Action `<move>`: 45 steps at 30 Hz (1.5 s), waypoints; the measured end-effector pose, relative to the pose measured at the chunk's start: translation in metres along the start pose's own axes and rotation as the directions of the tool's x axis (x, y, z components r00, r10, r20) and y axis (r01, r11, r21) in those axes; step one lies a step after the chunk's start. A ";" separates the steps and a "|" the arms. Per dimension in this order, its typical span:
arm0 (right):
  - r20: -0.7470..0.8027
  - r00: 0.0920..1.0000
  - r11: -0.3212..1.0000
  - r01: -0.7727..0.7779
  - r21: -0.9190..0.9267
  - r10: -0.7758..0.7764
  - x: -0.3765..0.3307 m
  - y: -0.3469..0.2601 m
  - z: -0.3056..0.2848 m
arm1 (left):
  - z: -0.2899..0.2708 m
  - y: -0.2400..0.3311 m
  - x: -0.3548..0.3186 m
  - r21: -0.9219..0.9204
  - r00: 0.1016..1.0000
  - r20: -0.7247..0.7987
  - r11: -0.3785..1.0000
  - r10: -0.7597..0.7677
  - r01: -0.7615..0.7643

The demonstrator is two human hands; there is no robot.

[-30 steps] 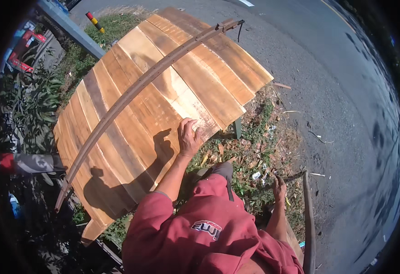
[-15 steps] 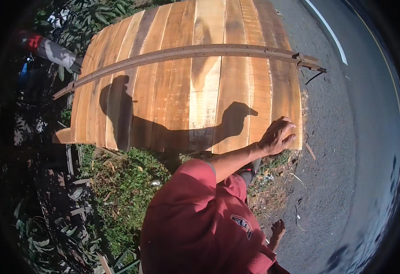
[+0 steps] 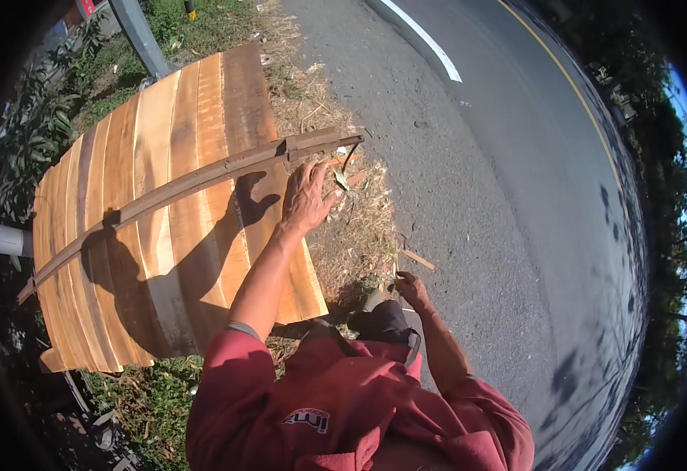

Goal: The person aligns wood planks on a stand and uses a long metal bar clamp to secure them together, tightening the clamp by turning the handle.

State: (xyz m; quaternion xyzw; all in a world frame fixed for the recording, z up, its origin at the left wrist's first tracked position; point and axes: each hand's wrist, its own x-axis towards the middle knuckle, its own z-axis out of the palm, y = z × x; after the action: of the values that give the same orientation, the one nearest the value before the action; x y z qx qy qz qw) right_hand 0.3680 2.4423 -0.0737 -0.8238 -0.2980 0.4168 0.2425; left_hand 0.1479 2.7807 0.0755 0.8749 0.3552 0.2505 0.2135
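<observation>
A panel of several wooden boards (image 3: pixel 155 149), laid edge to edge, lies at the left. Across it runs a long brown bar clamp (image 3: pixel 171 188), with a dark bent rod (image 3: pixel 350 157) at its right end. My left hand (image 3: pixel 306 196) is over the panel's right edge, just below that end of the clamp. Its fingers are stretched out with no object visible in them; whether they touch the clamp, I cannot tell. Lower down, beside the panel's near right corner, my right hand (image 3: pixel 414 290) has curled fingers. What they hold, if anything, cannot be made out.
Dry grass (image 3: pixel 351 228) borders the panel on the right, then grey asphalt (image 3: pixel 469 212) and a road with a white line (image 3: pixel 422 35). A grey metal post (image 3: pixel 139 39) stands behind the panel. A thin wood strip (image 3: pixel 418 259) lies near my right hand.
The view has swung right, so the panel appears farther left and tilted. My left hand has moved from the panel's near right corner up toward the clamp end. My right arm now shows more fully.
</observation>
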 end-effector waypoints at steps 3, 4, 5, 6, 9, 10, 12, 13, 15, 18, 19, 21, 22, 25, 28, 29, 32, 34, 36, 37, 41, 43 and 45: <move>0.106 0.976 0.981 0.192 -0.003 -0.191 0.122 -0.054 -0.001 | 0.008 -0.027 0.055 0.240 0.998 0.051 0.971 -0.033 0.019; 0.127 0.954 0.963 0.267 0.043 -0.271 0.168 -0.064 0.005 | 0.014 -0.036 0.074 0.330 0.998 0.056 0.944 -0.029 0.009; 0.136 0.931 0.936 0.318 0.151 -0.339 0.219 -0.065 0.014 | 0.020 -0.038 0.093 0.364 0.994 0.103 0.931 -0.024 -0.015; 0.159 0.910 0.918 0.356 0.177 -0.384 0.250 -0.095 0.021 | 0.023 -0.050 0.101 0.411 0.987 0.151 0.911 -0.058 -0.009; 0.061 0.820 0.813 0.549 0.192 -0.569 0.347 -0.132 0.064 | 0.036 -0.065 0.131 0.457 0.914 0.328 0.887 -0.240 0.069; 0.057 0.762 0.764 0.641 0.077 -0.645 0.368 -0.142 0.078 | 0.041 -0.071 0.134 0.475 0.853 0.389 0.869 -0.349 0.139; 0.043 0.625 0.626 0.779 0.013 -0.779 0.411 -0.127 0.104 | 0.054 -0.075 0.156 0.426 0.813 0.465 0.894 -0.350 0.142; 0.036 0.713 0.694 0.668 0.268 -0.701 0.422 -0.127 0.115 | 0.066 -0.080 0.160 0.423 0.816 0.445 0.890 -0.369 0.171; 0.096 0.815 0.719 0.441 0.537 -0.572 0.439 -0.133 0.118 | 0.066 -0.064 0.176 0.401 0.855 0.421 0.908 -0.302 0.123; 0.267 0.870 0.796 0.204 0.570 -0.414 0.411 -0.134 0.121 | 0.079 -0.077 0.142 0.459 0.890 0.299 0.869 -0.345 0.183; 0.279 0.881 0.778 0.144 0.612 -0.382 0.403 -0.136 0.121 | 0.075 -0.077 0.139 0.440 0.862 0.326 0.869 -0.388 0.225; 0.224 0.880 0.772 0.215 0.598 -0.418 0.402 -0.139 0.114 | 0.069 -0.072 0.148 0.383 0.817 0.387 0.880 -0.428 0.280; 0.169 0.878 0.791 0.300 0.534 -0.447 0.413 -0.134 0.112 | 0.071 -0.073 0.153 0.401 0.834 0.373 0.882 -0.406 0.250; 0.209 0.858 0.655 0.180 0.734 -0.470 0.410 -0.132 0.108 | 0.084 -0.081 0.149 0.467 0.878 0.326 0.867 -0.350 0.172; 0.152 0.889 0.577 0.143 0.804 -0.432 0.404 -0.136 0.112 | 0.085 -0.082 0.148 0.479 0.901 0.298 0.866 -0.315 0.145; 0.176 0.891 0.613 0.134 0.779 -0.418 0.402 -0.135 0.113 | 0.081 -0.081 0.147 0.455 0.893 0.315 0.877 -0.321 0.154; 0.191 0.896 0.692 0.159 0.704 -0.400 0.411 -0.132 0.116 | 0.082 -0.083 0.146 0.488 0.922 0.289 0.868 -0.259 0.092; 0.159 0.895 0.730 0.224 0.645 -0.416 0.418 -0.123 0.117 | 0.081 -0.083 0.149 0.492 0.931 0.270 0.866 -0.247 0.087; 0.183 0.922 0.750 0.149 0.645 -0.341 0.390 -0.124 0.113 | 0.084 -0.085 0.149 0.507 0.933 0.253 0.857 -0.254 0.096; 0.229 0.912 0.775 0.135 0.618 -0.341 0.369 -0.129 0.105 | 0.085 -0.088 0.141 0.513 0.946 0.214 0.853 -0.242 0.102; 0.302 0.935 0.848 -0.004 0.530 -0.184 0.290 -0.126 0.072 | 0.084 -0.087 0.140 0.517 0.936 0.218 0.846 -0.275 0.129; 0.422 0.905 0.816 -0.288 0.500 0.061 0.243 -0.157 0.039 | 0.087 -0.086 0.147 0.526 0.944 0.209 0.843 -0.255 0.111; 0.487 0.843 0.741 -0.476 0.475 0.229 0.194 -0.204 -0.004 | 0.087 -0.081 0.150 0.515 0.929 0.243 0.849 -0.278 0.119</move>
State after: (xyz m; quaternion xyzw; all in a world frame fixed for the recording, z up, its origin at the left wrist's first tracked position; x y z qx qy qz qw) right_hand 0.4041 2.7197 -0.0445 -0.6494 -0.0346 0.6843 0.3299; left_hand 0.2503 2.9262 0.0055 0.8862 0.4589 -0.0114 0.0617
